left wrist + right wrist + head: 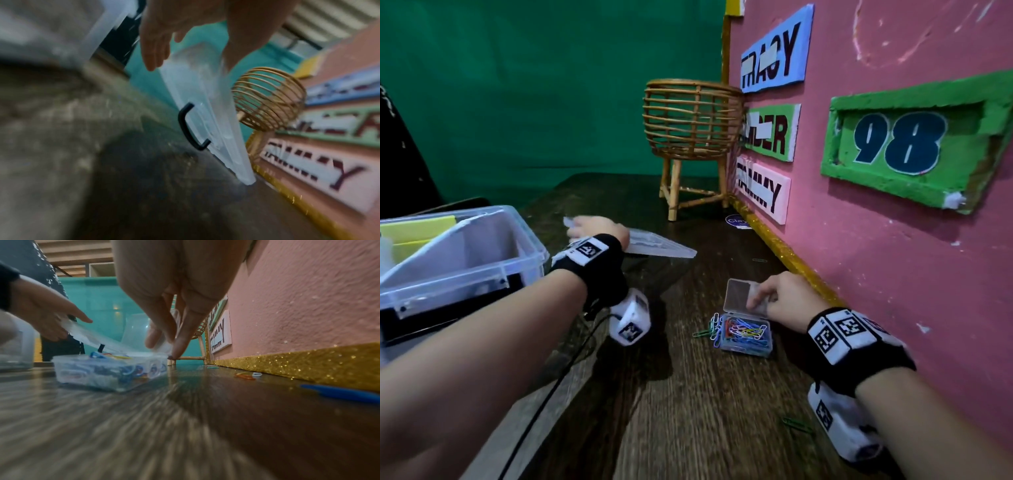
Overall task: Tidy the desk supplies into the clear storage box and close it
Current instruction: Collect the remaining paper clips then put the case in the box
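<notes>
The clear storage box (465, 260) stands open at the left of the wooden desk, with yellow paper pads inside. Just past it my left hand (585, 228) grips one end of the box's clear lid (661, 245). The lid (205, 113) has a black handle and is tilted, its far corner on the desk. A small clear case (746, 334) full of coloured paper clips sits mid-desk, its hinged lid raised. My right hand (760, 301) pinches that small lid (162, 344) between thumb and fingertips. Several clips spill over the case's left edge.
A wicker basket (691, 120) on legs stands at the back by the pink board (893, 257), which runs along the right with a gold glitter strip (784, 253) at its foot. Loose paper clips (796, 425) lie near the strip. Green cloth hangs behind.
</notes>
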A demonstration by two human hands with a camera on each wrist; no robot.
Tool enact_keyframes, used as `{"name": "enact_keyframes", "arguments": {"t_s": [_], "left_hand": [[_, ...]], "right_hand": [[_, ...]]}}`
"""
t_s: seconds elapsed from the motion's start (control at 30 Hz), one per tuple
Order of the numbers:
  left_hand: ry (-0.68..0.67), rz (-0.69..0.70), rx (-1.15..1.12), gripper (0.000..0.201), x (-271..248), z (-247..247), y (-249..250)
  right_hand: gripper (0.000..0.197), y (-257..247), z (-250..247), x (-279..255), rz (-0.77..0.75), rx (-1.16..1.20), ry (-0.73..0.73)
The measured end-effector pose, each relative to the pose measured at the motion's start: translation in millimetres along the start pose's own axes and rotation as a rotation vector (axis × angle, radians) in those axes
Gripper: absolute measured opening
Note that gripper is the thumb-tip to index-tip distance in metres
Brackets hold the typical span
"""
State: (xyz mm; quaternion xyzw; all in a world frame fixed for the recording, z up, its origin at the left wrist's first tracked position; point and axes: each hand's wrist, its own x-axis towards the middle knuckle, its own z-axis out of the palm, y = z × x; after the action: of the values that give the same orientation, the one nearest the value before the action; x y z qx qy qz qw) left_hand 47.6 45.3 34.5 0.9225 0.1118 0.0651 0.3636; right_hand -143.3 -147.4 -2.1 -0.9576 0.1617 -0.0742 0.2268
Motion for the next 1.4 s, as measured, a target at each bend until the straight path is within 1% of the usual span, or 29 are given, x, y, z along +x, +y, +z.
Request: {"name": "enact_keyframes", "arguments": {"t_s": [0.03, 0.07, 0.1, 0.13, 0.17, 0.2, 0.23, 0.27, 0.3, 0.4, 0.43, 0.47, 0.53, 0.6, 0.63, 0.67, 0.73, 0.77, 0.8, 0.87, 0.93, 1.0, 1.1, 1.17, 1.23, 1.27, 1.3, 1.37, 1.4], "left_hand": [[0.060, 0.088, 0.017, 0.065, -8, -1, -1], [0.098, 0.248, 0.048, 0.067, -18, -2, -1], [0.059, 0.452, 0.092, 0.065, -28, -1, 0], [-0.053, 0.657, 0.129, 0.061, -39, -1, 1], [-0.218, 0.813, 0.151, 0.057, -51, 0, 1], [-0.412, 0.891, 0.180, 0.055, -64, 0, 1], [-0.572, 0.922, 0.222, 0.053, -74, 1, 0], [-0.670, 0.938, 0.260, 0.048, -83, 4, -3], [-0.716, 0.944, 0.282, 0.041, -90, 9, -6], [-0.744, 0.959, 0.278, 0.007, -92, 26, -15], [-0.750, 0.945, 0.277, 0.008, -90, 27, -17], [-0.754, 0.923, 0.281, 0.016, -86, 26, -20], [-0.741, 0.870, 0.296, 0.021, -75, 21, -26], [-0.665, 0.833, 0.338, 0.015, -64, 12, -34], [-0.590, 0.820, 0.375, 0.009, -58, 7, -39], [-0.502, 0.804, 0.410, 0.009, -52, 3, -43], [-0.362, 0.766, 0.455, 0.018, -43, -2, -51], [-0.326, 0.755, 0.468, 0.020, -42, -4, -54], [-0.300, 0.744, 0.485, 0.022, -41, -4, -55], [-0.278, 0.737, 0.509, 0.024, -40, -2, -54], [-0.277, 0.754, 0.521, 0.022, -39, 2, -51], [-0.278, 0.773, 0.539, 0.022, -38, 5, -50], [-0.273, 0.794, 0.556, 0.022, -35, 8, -49], [-0.280, 0.797, 0.554, 0.021, -33, 9, -50], [-0.284, 0.795, 0.541, 0.020, -31, 10, -51], [-0.284, 0.797, 0.536, 0.020, -30, 10, -51], [-0.284, 0.799, 0.535, 0.020, -29, 10, -51], [-0.284, 0.799, 0.533, 0.020, -28, 11, -49], [-0.283, 0.800, 0.530, 0.020, -28, 12, -48]], "right_hand": [[0.013, -1, 0, -1, -0.010, 0.011, -0.003], [0.015, -3, -1, -2, -0.024, 0.025, -0.011], [0.017, -5, -2, -3, -0.041, 0.040, -0.024], [0.019, -7, -2, -5, -0.058, 0.058, -0.038], [0.021, -9, -2, -6, -0.072, 0.081, -0.051], [0.022, -10, -2, -7, -0.083, 0.110, -0.065], [0.025, -11, -1, -8, -0.093, 0.143, -0.076], [0.029, -12, -1, -9, -0.100, 0.166, -0.085], [0.035, -12, 0, -9, -0.105, 0.182, -0.094], [0.043, -13, 3, -11, -0.126, 0.209, -0.118], [0.044, -14, 4, -14, -0.136, 0.218, -0.143], [0.043, -15, 4, -16, -0.147, 0.233, -0.187], [0.030, -17, 5, -25, -0.157, 0.220, -0.272], [0.015, -17, 2, -37, -0.138, 0.087, -0.221], [0.016, -17, 0, -44, -0.123, 0.035, -0.210], [0.023, -15, -3, -51, -0.103, 0.001, -0.252], [0.031, -11, -11, -64, -0.039, -0.010, -0.476], [0.031, -9, -14, -70, 0.002, -0.018, -0.602], [0.030, -7, -16, -73, 0.036, -0.041, -0.690], [0.027, -4, -18, -74, 0.066, -0.080, -0.745], [0.022, -4, -16, -69, 0.057, -0.062, -0.725], [0.016, -4, -11, -60, 0.049, 0.009, -0.654], [0.007, -8, -3, -41, -0.017, 0.040, -0.422], [0.007, -11, 1, -23, -0.066, -0.034, -0.283], [0.019, -9, 3, -6, -0.014, -0.121, -0.138], [0.029, -9, 4, 0, 0.063, -0.178, -0.086], [0.042, -7, 5, 3, 0.162, -0.262, -0.081], [0.069, -8, 6, -1, 0.337, -0.463, -0.231], [0.078, -7, 8, -4, 0.383, -0.527, -0.313]]}}
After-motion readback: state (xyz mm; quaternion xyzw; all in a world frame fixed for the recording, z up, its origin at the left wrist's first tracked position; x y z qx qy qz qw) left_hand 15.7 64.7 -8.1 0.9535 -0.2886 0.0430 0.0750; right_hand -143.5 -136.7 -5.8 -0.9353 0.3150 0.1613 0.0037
